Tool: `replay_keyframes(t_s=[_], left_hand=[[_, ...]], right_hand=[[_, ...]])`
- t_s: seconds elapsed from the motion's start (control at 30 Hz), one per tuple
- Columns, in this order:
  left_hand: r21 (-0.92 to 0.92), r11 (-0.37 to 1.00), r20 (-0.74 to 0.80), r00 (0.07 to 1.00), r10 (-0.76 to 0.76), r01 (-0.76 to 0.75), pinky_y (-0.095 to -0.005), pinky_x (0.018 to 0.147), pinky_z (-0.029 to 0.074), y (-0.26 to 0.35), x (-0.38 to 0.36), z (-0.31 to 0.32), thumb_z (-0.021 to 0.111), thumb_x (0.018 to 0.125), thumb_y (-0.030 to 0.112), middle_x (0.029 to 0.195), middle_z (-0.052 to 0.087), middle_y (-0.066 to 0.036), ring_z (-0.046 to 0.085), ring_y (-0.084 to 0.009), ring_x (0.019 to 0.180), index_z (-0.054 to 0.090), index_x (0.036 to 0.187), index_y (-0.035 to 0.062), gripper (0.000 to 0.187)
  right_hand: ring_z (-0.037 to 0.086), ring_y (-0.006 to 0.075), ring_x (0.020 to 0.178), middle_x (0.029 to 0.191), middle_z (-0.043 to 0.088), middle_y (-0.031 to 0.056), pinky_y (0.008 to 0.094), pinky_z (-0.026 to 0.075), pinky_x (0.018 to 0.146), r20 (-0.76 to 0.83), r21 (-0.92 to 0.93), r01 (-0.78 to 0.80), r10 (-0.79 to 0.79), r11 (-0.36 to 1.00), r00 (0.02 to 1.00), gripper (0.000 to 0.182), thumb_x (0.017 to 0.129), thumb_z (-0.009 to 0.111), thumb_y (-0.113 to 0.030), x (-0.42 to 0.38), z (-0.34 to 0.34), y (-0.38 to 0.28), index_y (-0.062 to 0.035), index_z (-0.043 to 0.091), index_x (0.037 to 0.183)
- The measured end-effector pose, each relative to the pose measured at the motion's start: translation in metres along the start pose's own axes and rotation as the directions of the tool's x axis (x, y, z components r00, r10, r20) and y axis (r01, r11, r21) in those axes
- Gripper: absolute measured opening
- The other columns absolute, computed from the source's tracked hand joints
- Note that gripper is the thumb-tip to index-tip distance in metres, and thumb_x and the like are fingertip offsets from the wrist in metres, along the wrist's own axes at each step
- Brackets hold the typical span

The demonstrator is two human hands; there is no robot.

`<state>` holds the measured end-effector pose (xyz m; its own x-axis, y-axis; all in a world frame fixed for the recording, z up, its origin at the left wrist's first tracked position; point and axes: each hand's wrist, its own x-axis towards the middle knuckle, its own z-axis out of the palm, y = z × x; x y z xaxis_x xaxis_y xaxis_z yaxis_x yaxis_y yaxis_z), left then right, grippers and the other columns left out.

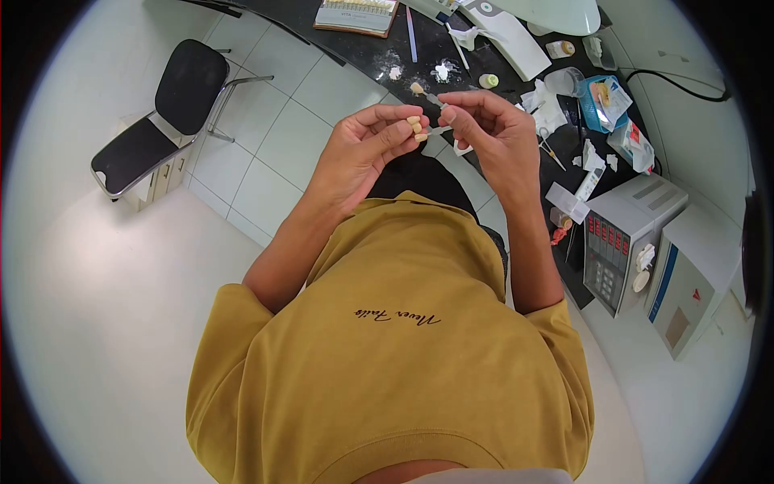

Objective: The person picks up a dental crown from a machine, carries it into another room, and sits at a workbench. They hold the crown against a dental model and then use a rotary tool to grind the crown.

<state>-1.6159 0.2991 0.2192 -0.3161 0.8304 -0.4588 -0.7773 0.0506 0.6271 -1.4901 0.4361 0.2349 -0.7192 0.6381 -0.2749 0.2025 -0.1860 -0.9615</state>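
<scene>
My left hand (360,153) is closed in a pinch on a small cream dental bridge (416,127) of tooth-shaped pieces, held up in front of my body. Close beside it on the right, my right hand (498,139) grips a shade tab (432,99) between thumb and fingers. The tab's tooth-coloured tip points up and left, just above the bridge and apart from it. Both hands are raised near the edge of the black table (367,50).
A shade guide (355,18) lies at the table's far left. White powder piles (442,71), a small bottle (488,81), crumpled tissue (548,113), scissors (551,150) and a blue box (601,103) sit nearby. A control unit (621,242) stands right; a black chair (173,105) stands left.
</scene>
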Motion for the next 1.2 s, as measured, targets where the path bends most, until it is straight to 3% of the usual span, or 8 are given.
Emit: replay_keyframes(t_s=[0.3, 0.37, 0.63, 0.73, 0.87, 1.2], left_hand=[[0.028, 0.999, -0.031, 0.999, 0.016, -0.015, -0.0228, 0.083, 0.052, 0.002, 0.008, 0.008, 0.058, 0.088, 0.004, 0.099, 0.064, -0.012, 0.062, -0.015, 0.092, 0.059, 0.109, -0.0029, 0.022], [-0.043, 0.999, -0.046, 0.998, -0.032, 0.03, -0.0217, 0.082, 0.051, 0.006, 0.011, 0.005, 0.058, 0.088, 0.005, 0.099, 0.063, -0.011, 0.061, -0.0137, 0.091, 0.058, 0.11, -0.0034, 0.023], [-0.16, 0.983, 0.025, 0.996, -0.087, 0.09, -0.019, 0.077, 0.051, 0.036, 0.036, -0.022, 0.058, 0.088, 0.007, 0.094, 0.06, -0.006, 0.059, -0.0082, 0.082, 0.056, 0.112, -0.0048, 0.027], [-0.161, 0.979, 0.059, 0.991, -0.116, 0.124, -0.0183, 0.077, 0.05, 0.056, 0.05, -0.029, 0.059, 0.088, 0.008, 0.093, 0.061, -0.005, 0.059, -0.0066, 0.08, 0.055, 0.113, -0.0056, 0.029], [-0.15, 0.969, 0.113, 0.977, -0.179, 0.195, -0.0178, 0.076, 0.05, 0.088, 0.073, -0.041, 0.059, 0.088, 0.01, 0.096, 0.06, -0.005, 0.059, -0.0063, 0.08, 0.053, 0.115, -0.0072, 0.032], [-0.073, 0.925, 0.275, 0.899, -0.341, 0.373, -0.0195, 0.078, 0.051, 0.176, 0.135, -0.076, 0.057, 0.089, 0.009, 0.098, 0.06, -0.008, 0.06, -0.0084, 0.086, 0.051, 0.116, -0.0084, 0.033]], right_hand=[[0.053, 0.0032, 0.061, 0.073, 0.065, -0.0001, 0.0172, 0.043, 0.053, 0.063, 0.034, -0.022, 0.02, 0.999, 0.998, 0.019, 0.084, 0.066, -0.016, 0.015, -0.011, 0.003, -0.0019, 0.067, 0.097], [0.054, 0.0037, 0.062, 0.075, 0.065, 0.0005, 0.0175, 0.043, 0.054, 0.069, 0.047, -0.014, 0.01, 0.999, 0.998, 0.02, 0.084, 0.065, -0.016, 0.019, -0.01, 0.003, -0.0022, 0.067, 0.098], [0.061, 0.0116, 0.075, 0.088, 0.066, 0.0105, 0.0238, 0.051, 0.067, 0.06, 0.355, -0.162, 0.151, 0.921, 0.987, 0.018, 0.088, 0.061, -0.011, 0.032, 0.014, 0.016, 0.0021, 0.059, 0.1], [0.064, 0.0165, 0.076, 0.087, 0.064, 0.0115, 0.0277, 0.054, 0.067, 0.015, 0.439, -0.121, 0.127, 0.89, 0.992, 0.019, 0.088, 0.06, -0.01, 0.043, 0.029, 0.013, 0.0033, 0.056, 0.1], [0.065, 0.018, 0.073, 0.086, 0.065, 0.0128, 0.0262, 0.053, 0.065, -0.116, 0.494, -0.045, 0.117, 0.868, 0.986, 0.018, 0.088, 0.06, -0.01, 0.066, 0.048, 0.001, 0.0017, 0.053, 0.099], [0.065, 0.0166, 0.072, 0.087, 0.067, 0.0165, 0.0241, 0.053, 0.063, -0.339, 0.499, 0.065, 0.125, 0.864, 0.932, 0.014, 0.088, 0.059, -0.006, 0.129, 0.115, -0.025, 0.0005, 0.049, 0.095]])
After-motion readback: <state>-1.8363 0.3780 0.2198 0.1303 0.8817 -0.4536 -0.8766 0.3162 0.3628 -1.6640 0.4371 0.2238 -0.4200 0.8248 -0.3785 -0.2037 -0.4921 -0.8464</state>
